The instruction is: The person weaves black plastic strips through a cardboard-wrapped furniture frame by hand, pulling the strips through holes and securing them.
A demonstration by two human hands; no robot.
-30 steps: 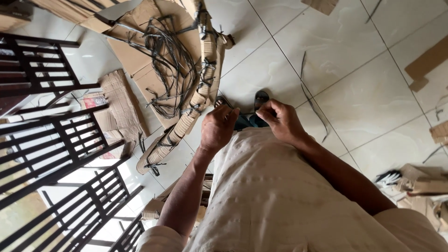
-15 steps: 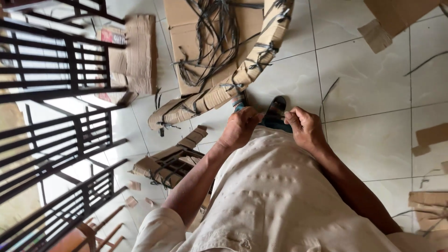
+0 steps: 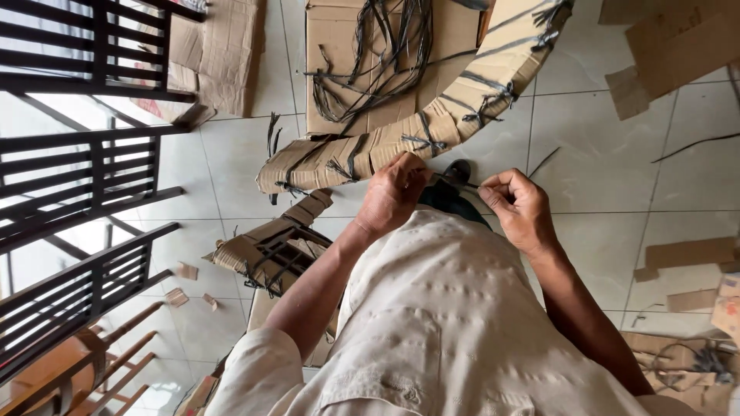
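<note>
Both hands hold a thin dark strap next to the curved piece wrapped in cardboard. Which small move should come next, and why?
Probably pull the thin dark strap taut. It runs between the left hand and the right hand, right at the edge of the curved cardboard-wrapped piece, which already carries several knotted dark ties. Whether a knot is formed yet is hidden by the fingers.
</note>
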